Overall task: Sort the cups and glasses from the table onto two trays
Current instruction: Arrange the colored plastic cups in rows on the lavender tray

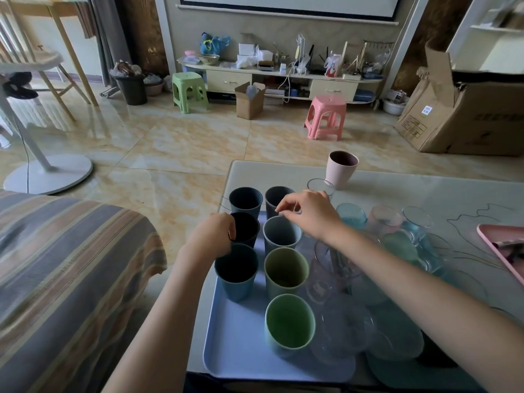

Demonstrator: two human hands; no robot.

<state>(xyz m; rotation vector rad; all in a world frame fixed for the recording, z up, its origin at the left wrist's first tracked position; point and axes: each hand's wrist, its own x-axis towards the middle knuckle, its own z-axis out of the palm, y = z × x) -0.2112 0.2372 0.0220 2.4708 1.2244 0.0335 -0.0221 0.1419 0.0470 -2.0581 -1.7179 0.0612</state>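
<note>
Seven opaque plastic cups stand in two rows on a pale blue rectangular tray [226,350] at the near left of a pale glossy desk [397,188]. The left hand [211,236] curls its grip round the rim of a dark navy cup [246,226] in the left row. The right hand [307,212] hovers over a grey-blue cup [280,236], fingertips pinched together; whether they touch anything cannot be told. Clear and tinted drinking glasses [351,215] crowd the desk beside the tray. A pink plastic cup [341,168] stands at the far edge, a pink tray [494,248] at right. Beyond lie a marbled tile floor [184,143], a green stool [189,90], a pink stool [326,116] and a large cardboard box [467,117].
</note>
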